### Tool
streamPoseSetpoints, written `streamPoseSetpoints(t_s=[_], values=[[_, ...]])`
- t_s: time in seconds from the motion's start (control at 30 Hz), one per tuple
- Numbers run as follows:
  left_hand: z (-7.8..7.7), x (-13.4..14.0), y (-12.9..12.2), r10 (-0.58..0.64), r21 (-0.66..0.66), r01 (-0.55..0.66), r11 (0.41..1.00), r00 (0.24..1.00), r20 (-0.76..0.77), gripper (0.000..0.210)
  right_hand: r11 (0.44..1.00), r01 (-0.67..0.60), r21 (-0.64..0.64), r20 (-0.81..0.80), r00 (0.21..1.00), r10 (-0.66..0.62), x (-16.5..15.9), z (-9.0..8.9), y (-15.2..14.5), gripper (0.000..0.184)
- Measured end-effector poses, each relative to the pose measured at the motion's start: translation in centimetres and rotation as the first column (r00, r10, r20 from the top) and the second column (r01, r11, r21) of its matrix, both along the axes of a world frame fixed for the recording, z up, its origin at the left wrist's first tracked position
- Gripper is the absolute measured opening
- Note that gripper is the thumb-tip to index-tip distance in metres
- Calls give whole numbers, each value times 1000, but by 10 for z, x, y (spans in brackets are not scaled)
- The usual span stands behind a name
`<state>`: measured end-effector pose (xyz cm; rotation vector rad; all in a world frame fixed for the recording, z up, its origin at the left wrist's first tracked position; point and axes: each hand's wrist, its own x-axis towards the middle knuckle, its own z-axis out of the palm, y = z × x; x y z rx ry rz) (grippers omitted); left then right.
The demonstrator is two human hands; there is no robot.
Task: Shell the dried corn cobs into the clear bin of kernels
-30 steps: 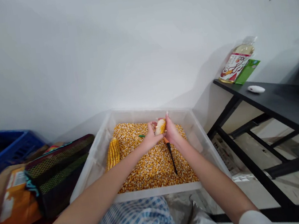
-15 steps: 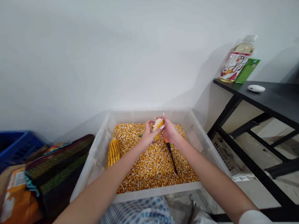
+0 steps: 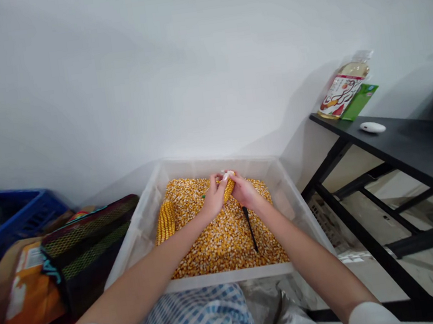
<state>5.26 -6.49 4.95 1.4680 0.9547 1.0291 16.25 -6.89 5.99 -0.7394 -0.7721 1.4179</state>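
Note:
Between my two hands is a corn cob point(image 3: 228, 189), yellow kernels facing me and a pale bare patch at its upper end. My left hand point(image 3: 214, 197) is closed on its left side, and my right hand point(image 3: 243, 190) grips it from the right. Both hands are over the far part of a translucent plastic bin point(image 3: 231, 276), above a thick bed of loose corn kernels point(image 3: 215, 242). A screwdriver-like tool with a black shaft point(image 3: 251, 230) lies on the kernels below my right hand. Whole corn cobs point(image 3: 165, 222) rest along the bin's left side.
Right of the bin stands a black metal-framed table point(image 3: 409, 142) with a bottle point(image 3: 341, 93), a green packet point(image 3: 360, 102) and a white oval object point(image 3: 372, 127). At left are a blue crate point(image 3: 27, 213), a mesh bag point(image 3: 92, 247) and an orange package point(image 3: 31, 303). A white wall rises behind.
The cob has turned in my hands: its pale stripped side faced me before, and now yellow kernels show. Both hands stay at nearly the same place.

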Motion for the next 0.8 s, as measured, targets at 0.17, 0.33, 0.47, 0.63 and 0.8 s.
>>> streamPoseSetpoints(t_s=[0.17, 0.33, 0.47, 0.63, 0.8], values=[[0, 0, -1, 40, 25, -39, 999, 999, -28, 49, 989, 143, 27, 47, 988, -144, -8, 0, -4, 21], [4, 1, -6, 3, 79, -3, 997, 1000, 3, 39, 941, 338, -4, 113, 935, -335, -10, 1, -3, 25], [3, 4, -4, -66, -21, 67, 998, 997, 50, 43, 981, 159, -107, 31, 987, -157, -4, 8, -1, 35], [2, 7, -3, -15, -122, 29, 992, 994, 111, 49, 992, 23, -122, 52, 999, -16, -5, 11, -2, 36], [-3, 6, 0, 79, -138, -65, 988, 991, 103, 45, 999, -36, -39, 72, 997, 39, -5, 3, -4, 27]])
